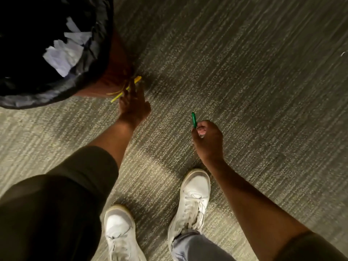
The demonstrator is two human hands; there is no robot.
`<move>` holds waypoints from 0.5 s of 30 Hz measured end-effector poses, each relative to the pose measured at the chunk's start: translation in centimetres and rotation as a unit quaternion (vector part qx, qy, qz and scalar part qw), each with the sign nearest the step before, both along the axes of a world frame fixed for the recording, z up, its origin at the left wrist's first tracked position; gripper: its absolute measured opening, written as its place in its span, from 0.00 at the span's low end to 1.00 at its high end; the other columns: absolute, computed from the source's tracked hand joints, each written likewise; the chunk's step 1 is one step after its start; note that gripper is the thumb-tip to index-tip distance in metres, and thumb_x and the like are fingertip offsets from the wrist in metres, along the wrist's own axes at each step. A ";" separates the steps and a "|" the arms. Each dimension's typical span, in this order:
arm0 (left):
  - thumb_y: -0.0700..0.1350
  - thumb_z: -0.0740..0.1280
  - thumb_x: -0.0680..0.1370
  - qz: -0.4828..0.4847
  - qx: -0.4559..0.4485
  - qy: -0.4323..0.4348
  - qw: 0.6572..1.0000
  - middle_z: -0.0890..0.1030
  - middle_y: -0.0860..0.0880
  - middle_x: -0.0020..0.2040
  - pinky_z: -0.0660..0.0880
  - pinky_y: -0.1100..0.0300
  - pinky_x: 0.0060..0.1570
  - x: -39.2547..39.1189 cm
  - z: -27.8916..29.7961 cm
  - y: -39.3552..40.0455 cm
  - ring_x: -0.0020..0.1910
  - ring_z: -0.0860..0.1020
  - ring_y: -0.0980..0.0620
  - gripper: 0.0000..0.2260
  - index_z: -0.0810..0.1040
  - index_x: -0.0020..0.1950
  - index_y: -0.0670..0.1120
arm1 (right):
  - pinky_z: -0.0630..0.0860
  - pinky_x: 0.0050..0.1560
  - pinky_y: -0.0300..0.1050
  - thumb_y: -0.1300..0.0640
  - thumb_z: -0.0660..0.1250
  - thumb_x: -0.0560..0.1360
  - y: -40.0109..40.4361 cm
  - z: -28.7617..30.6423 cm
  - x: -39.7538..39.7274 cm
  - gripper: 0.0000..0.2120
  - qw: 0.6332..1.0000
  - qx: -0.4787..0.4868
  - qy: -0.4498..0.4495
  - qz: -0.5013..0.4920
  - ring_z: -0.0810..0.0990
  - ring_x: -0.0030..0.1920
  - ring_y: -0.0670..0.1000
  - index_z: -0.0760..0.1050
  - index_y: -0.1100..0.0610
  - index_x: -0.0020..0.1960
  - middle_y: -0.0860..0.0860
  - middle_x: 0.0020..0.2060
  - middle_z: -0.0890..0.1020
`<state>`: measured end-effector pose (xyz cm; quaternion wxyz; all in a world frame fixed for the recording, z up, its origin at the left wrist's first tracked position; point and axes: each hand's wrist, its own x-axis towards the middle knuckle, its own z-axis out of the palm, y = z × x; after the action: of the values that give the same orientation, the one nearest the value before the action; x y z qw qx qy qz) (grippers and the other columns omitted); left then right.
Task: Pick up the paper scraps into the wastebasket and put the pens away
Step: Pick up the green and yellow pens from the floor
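A wastebasket [105, 44] lined with a black bag stands at the top left, with white paper scraps [62, 55] inside it. A yellow pen [138, 79] lies on the carpet against the basket's base. My left hand [133, 106] reaches down to it, fingers on the pen; whether it grips the pen is unclear. My right hand [207, 140] is closed around a green pen [194, 119], whose end sticks up out of the fist, above the carpet.
Grey striped carpet [244, 72] covers the floor. My two white shoes [194, 200] stand at the bottom centre. A small white speck [343, 53] lies at the far right edge.
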<state>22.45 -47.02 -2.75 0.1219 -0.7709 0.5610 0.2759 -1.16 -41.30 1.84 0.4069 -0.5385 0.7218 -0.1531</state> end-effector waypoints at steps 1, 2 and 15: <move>0.46 0.62 0.78 0.002 -0.005 -0.001 1.000 0.47 0.39 0.81 0.58 0.43 0.75 0.0 -0.3 -0.4 0.79 0.51 0.36 0.33 0.52 0.80 0.44 | 0.82 0.49 0.55 0.61 0.70 0.76 -0.1 -0.3 0.0 0.09 1.000 0.003 -0.004 -0.005 0.84 0.47 0.54 0.79 0.64 0.54 0.59 0.49 0.84; 0.43 0.62 0.78 0.009 -0.009 -0.002 1.000 0.47 0.39 0.81 0.58 0.44 0.75 -0.1 -0.5 -0.7 0.79 0.51 0.36 0.33 0.51 0.80 0.44 | 0.82 0.49 0.56 0.61 0.70 0.76 -0.2 -0.5 0.0 0.09 1.000 0.005 -0.007 -0.007 0.84 0.47 0.54 0.79 0.64 0.53 0.59 0.49 0.84; 0.35 0.56 0.79 0.058 -0.097 -0.039 0.993 0.72 0.33 0.66 0.70 0.42 0.57 -1.4 -2.3 1.1 0.63 0.70 0.32 0.24 0.64 0.76 0.44 | 0.82 0.49 0.54 0.60 0.71 0.75 0.0 -0.8 -0.8 0.08 1.000 0.020 -0.010 -0.020 0.83 0.47 0.53 0.79 0.63 0.52 0.58 0.48 0.84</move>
<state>21.05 -45.89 -5.01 0.0520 -0.8205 0.5344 0.1965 -2.00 -41.34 1.08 0.4218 -0.5140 0.7312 -0.1527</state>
